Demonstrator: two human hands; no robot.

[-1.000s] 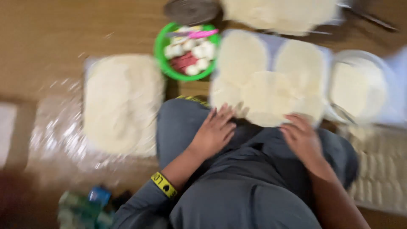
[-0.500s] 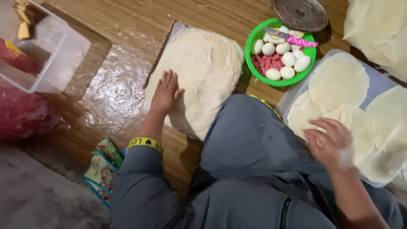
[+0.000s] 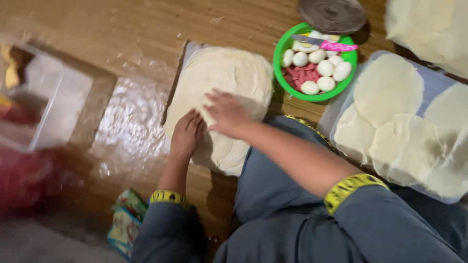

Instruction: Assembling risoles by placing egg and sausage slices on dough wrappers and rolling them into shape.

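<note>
A large sheet of flat pale dough (image 3: 229,78) lies on a board on the wooden floor. My left hand (image 3: 186,134) rests flat on its near left edge, fingers together. My right hand (image 3: 228,115) lies across the dough's middle, fingers spread, touching the surface and holding nothing. To the right stands a green bowl (image 3: 282,73) with several white boiled eggs, pink sausage pieces and a pink-handled knife. Round thin dough discs (image 3: 387,87) lie overlapping on a grey tray at the far right.
A clear plastic sheet (image 3: 127,131) lies on the floor left of the dough. A clear plastic box (image 3: 48,112) stands at the far left, a red bag below it. A woven round mat (image 3: 331,13) sits behind the bowl. A small colourful packet (image 3: 126,221) lies near my left elbow.
My right hand has come off the round discs and crossed left onto the large dough sheet. My left hand slid down to the sheet's near edge. The view shifted slightly.
</note>
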